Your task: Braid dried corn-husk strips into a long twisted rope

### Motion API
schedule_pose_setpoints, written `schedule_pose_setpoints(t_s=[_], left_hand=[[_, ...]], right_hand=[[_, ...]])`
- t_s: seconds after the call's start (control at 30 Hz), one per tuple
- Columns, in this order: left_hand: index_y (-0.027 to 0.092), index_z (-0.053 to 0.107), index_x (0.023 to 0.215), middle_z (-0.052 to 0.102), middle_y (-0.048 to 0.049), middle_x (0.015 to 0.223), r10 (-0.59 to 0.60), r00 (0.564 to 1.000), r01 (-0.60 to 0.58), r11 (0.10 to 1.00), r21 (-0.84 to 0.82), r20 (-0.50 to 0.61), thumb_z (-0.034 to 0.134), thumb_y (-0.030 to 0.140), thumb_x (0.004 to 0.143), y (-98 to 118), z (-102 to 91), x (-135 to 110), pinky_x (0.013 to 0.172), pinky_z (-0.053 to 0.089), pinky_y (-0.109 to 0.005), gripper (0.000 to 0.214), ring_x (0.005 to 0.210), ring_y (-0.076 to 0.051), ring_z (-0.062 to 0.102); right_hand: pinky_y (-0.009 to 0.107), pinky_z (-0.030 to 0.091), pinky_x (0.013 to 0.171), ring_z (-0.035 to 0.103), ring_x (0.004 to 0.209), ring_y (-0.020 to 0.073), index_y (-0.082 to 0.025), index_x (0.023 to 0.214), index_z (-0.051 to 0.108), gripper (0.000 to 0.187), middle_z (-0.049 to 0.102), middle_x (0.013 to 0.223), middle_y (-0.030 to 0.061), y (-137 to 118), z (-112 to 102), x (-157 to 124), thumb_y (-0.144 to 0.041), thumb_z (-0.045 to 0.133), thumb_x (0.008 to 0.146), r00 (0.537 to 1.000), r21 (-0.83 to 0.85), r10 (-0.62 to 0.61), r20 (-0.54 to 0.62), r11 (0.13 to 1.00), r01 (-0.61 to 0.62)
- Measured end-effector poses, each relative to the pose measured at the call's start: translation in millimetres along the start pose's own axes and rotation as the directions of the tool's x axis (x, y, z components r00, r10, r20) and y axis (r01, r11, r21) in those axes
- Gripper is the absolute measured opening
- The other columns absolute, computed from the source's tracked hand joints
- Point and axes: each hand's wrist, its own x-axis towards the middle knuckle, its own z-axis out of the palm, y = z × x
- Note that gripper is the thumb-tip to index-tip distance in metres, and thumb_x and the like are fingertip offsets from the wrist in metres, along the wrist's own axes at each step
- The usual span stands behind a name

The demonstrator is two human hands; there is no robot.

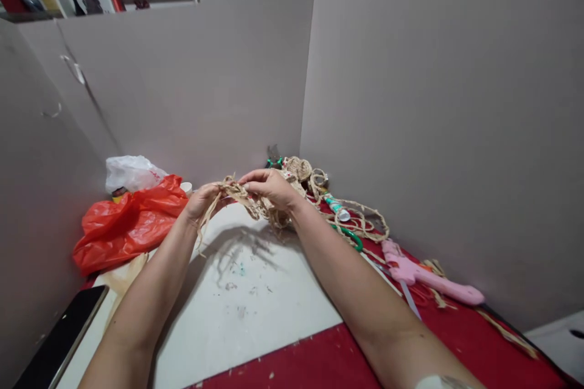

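Both of my hands are raised over the far part of a white board [255,316], closed on a braided straw cord [237,190]. My left hand [203,202] pinches the cord's left end, where loose strands hang down toward the board. My right hand [272,187] grips it a short way to the right, thumb and fingers pressed together. More of the braid dangles below the right hand and runs toward a heap of coiled straw cord [298,167] behind it. My left fingertips are partly hidden behind the straw.
Left lie a red plastic bag [132,225], a white plastic bag [132,171] and a black phone [59,340]. On the right are a pink glue gun [429,276], a green-and-white tube [337,208] and a green scissors handle [351,238] on red cloth [292,361]. Grey partitions [433,103] enclose the table.
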Motion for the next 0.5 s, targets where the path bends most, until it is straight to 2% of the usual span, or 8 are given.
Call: schedule_pose_setpoints(t_s=[0.17, 0.37, 0.5], left_hand=[[0.009, 0.072, 0.077, 0.07, -0.0086, 0.08, 0.005, 0.999, -0.004, 0.999, 0.033, -0.036, 0.064, 0.018, 0.065, 3.4, 6.9, -4.2, 0.083, 0.048, -0.035, 0.016, 0.077, -0.018, 0.064], [0.01, 0.072, 0.076, 0.07, -0.0084, 0.078, -0.006, 0.999, 0.016, 0.984, 0.176, -0.053, 0.067, 0.021, 0.066, 0.8, 14.0, -8.9, 0.077, 0.048, -0.031, 0.017, 0.073, -0.017, 0.062], [0.011, 0.071, 0.07, 0.067, -0.0047, 0.069, 0.018, 0.995, 0.006, 0.971, 0.239, -0.099, 0.068, 0.021, 0.064, -4.0, 16.6, -9.2, 0.065, 0.045, -0.023, 0.013, 0.063, -0.012, 0.057]], right_hand=[[0.019, 0.034, 0.043, 0.044, 0.045, 0.0047, -0.012, 0.075, 0.064, 0.019, 0.057, 0.057, -0.0032, -6.1, 3.4, -4.9, -0.025, 0.07, 0.062, 0.994, -0.08, -0.018, 0.106, 0.996, 0.027], [0.018, 0.032, 0.041, 0.041, 0.046, 0.0054, -0.017, 0.083, 0.051, 0.025, 0.051, 0.057, -0.0066, -2.2, 1.4, -4.9, -0.021, 0.067, 0.064, 0.991, -0.163, -0.022, 0.132, 0.986, 0.044], [0.018, 0.031, 0.041, 0.041, 0.047, 0.0063, -0.019, 0.084, 0.047, 0.027, 0.051, 0.059, -0.0063, 4.3, 1.3, -1.5, -0.022, 0.065, 0.065, 0.992, -0.224, -0.034, 0.12, 0.973, 0.06]])
